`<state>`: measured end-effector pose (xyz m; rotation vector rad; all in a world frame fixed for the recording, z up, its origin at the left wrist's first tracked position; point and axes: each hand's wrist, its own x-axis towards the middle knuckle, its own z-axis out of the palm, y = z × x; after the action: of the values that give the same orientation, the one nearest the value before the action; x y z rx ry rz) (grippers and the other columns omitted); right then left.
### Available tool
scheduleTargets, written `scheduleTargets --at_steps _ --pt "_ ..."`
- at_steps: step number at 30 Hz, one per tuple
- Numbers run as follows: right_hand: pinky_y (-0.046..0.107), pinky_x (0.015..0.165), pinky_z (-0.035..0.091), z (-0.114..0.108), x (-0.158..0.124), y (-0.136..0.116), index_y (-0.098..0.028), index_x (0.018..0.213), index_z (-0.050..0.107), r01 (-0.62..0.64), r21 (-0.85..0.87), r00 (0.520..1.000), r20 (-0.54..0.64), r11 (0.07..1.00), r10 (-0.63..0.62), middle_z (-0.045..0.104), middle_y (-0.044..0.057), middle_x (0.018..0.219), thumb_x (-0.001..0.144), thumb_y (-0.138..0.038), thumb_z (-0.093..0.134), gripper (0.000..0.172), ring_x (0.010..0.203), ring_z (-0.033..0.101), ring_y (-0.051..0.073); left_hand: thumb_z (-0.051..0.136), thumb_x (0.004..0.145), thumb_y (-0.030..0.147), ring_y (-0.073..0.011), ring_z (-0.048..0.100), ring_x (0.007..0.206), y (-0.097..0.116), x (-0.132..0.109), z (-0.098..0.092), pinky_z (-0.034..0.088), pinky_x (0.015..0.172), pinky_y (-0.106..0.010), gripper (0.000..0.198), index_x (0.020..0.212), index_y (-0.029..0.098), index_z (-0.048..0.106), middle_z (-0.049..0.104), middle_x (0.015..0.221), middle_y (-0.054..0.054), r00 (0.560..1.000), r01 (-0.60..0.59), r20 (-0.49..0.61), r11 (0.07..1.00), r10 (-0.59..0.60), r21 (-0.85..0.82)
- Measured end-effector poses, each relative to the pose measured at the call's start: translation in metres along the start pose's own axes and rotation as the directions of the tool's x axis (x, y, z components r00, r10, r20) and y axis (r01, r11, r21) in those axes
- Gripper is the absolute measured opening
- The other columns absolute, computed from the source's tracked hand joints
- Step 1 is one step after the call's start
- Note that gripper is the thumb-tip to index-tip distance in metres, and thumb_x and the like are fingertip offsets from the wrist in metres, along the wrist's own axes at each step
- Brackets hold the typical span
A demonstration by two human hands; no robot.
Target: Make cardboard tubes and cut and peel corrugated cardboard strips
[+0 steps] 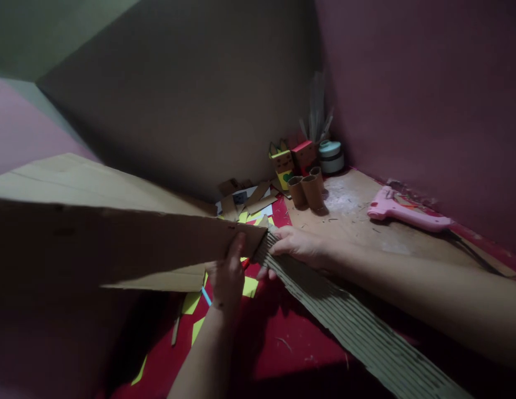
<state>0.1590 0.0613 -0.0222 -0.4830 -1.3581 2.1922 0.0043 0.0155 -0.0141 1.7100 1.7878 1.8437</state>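
Observation:
My left hand [230, 274] grips the lower edge of a large brown cardboard sheet [158, 235] that reaches in from the left. Its index finger presses on the sheet's face near the right end. In my right hand [293, 246] is a long corrugated cardboard strip [345, 316], its ridges showing, which runs down to the lower right. The strip's upper end meets the right end of the sheet; whether the two are joined I cannot tell. A small red item [245, 264], partly hidden, shows beside my left hand.
A pink glue gun [407, 210] lies at the right. Three cardboard tubes [311, 193] stand before two small cardboard figures [284, 166] and a round lidded container [330, 157]. Cardboard scraps [258, 198] and yellow paper pieces [250, 287] litter the red surface [291, 332]. Walls rise behind.

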Motion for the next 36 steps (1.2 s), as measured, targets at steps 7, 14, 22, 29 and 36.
scheduleTargets --at_steps 7,14,22,29,36 --pt "0.021 0.047 0.049 0.001 -0.008 -0.006 -0.009 0.101 0.059 -0.025 -0.042 0.996 0.087 0.999 0.029 0.070 0.007 0.060 0.066 -0.003 0.043 0.039 0.045 0.062 0.013 0.065 0.071 0.026 -0.0246 0.068 0.086 0.014 0.009 -0.006 0.050 0.091 -0.039 0.013 0.077 0.018 0.073 0.074 0.084 -0.006 0.998 0.038 0.044 0.999 -0.038 0.006" --pt "0.023 0.048 0.048 0.000 0.005 0.001 -0.009 0.082 0.064 0.012 -0.016 0.984 -0.176 1.000 -0.015 0.063 0.002 0.051 0.063 -0.006 0.051 0.023 0.045 0.058 0.014 0.064 0.076 0.031 -0.0222 0.068 0.088 0.007 -0.016 0.010 0.050 0.091 -0.037 0.015 0.085 0.023 0.072 0.073 0.088 -0.001 0.995 -0.051 0.082 0.998 0.052 -0.023" --pt "0.024 0.053 0.047 -0.005 0.006 0.006 -0.014 0.062 0.062 0.104 -0.103 0.982 -0.145 0.989 -0.119 0.058 -0.001 0.045 0.058 -0.007 0.047 0.017 0.045 0.055 0.013 0.056 0.086 0.026 -0.0203 0.057 0.114 -0.023 -0.003 0.010 0.044 0.101 -0.038 0.032 0.117 0.023 0.061 0.061 0.123 -0.007 0.723 -0.494 0.530 0.868 0.443 -0.051" --pt "0.024 0.048 0.049 -0.002 0.003 0.005 -0.012 0.064 0.062 0.023 -0.124 0.999 -0.046 0.992 -0.029 0.062 0.002 0.047 0.064 -0.009 0.045 0.017 0.038 0.054 0.012 0.047 0.090 0.029 -0.0201 0.061 0.108 -0.027 -0.005 0.008 0.050 0.095 -0.035 0.029 0.114 0.022 0.063 0.065 0.118 -0.004 0.734 -0.481 0.536 0.877 0.416 -0.023" --pt "0.022 0.044 0.049 0.000 0.003 0.003 -0.014 0.073 0.058 0.004 -0.137 0.999 -0.053 0.991 -0.012 0.063 -0.001 0.050 0.062 -0.004 0.044 0.021 0.035 0.055 0.011 0.046 0.091 0.035 -0.0212 0.068 0.087 -0.019 -0.008 0.003 0.053 0.086 -0.038 0.029 0.108 0.025 0.067 0.072 0.100 -0.001 0.822 -0.369 0.515 0.916 0.245 0.154"
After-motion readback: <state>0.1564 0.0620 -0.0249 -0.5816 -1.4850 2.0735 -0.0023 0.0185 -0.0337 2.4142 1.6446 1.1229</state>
